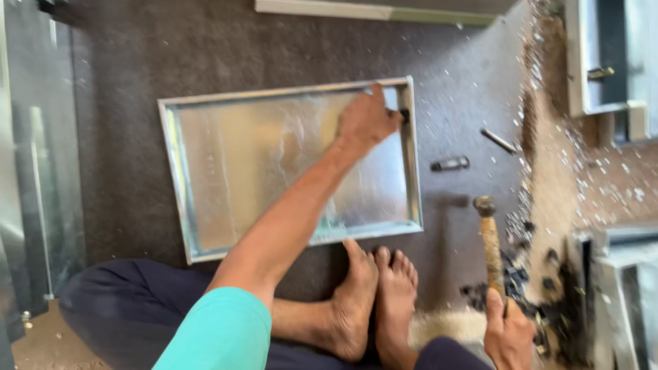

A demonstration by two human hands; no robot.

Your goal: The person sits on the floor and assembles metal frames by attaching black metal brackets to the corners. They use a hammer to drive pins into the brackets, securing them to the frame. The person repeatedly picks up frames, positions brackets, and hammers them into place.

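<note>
Seated worker's left hand (367, 118) pinches a small dark piece (404, 115) at the metal tray (205, 157) rim's far-right corner; right hand (508, 336) clenches a hammer (489, 240), head up, nr scattered metal bits (521, 281) on dark floor mat (123, 62).

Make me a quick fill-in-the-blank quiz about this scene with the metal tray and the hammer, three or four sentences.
1. The right hand grips a ____ by its wooden handle.
2. The left hand presses on the shallow metal tray near its ____ right corner.
3. The tray lies on a dark ____ floor mat.
4. The person's bare ____ rest just below the tray's near edge.

Missing words: hammer; far; grey; feet
</note>
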